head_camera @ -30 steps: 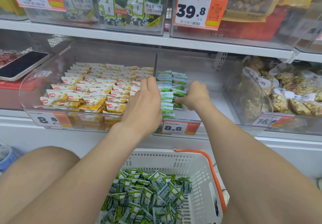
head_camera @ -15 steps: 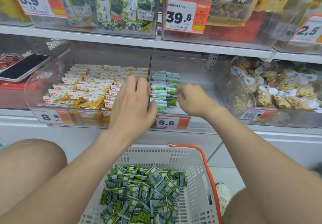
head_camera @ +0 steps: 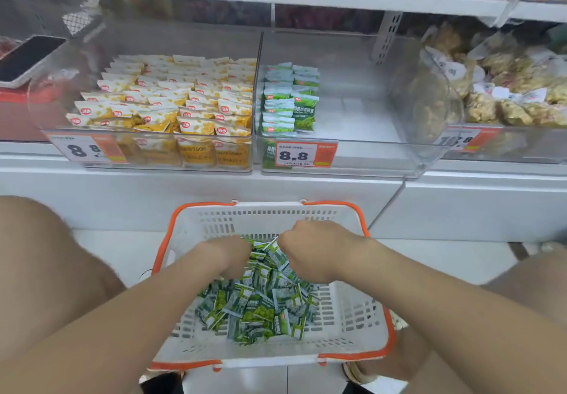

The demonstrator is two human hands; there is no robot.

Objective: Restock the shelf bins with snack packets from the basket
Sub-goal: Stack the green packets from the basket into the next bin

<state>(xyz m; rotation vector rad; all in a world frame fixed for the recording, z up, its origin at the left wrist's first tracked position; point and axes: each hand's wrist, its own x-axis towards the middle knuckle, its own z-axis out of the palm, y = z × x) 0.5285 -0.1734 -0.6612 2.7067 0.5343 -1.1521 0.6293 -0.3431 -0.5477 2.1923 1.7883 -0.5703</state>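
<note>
My left hand point(head_camera: 225, 258) and right hand point(head_camera: 310, 252) had left the shelf bin point(head_camera: 368, 154) for the basket point(head_camera: 352, 310). Fingers of both were curled round green packets point(head_camera: 260, 310).

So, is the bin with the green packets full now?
No, mostly empty. The green packets fill only two rows by one wall; the rest of the bin floor is bare.

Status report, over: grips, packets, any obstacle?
Left grip and right grip in basket, both curled on packets. Bin holds two rows by its left wall. No obstacle seen.
</note>
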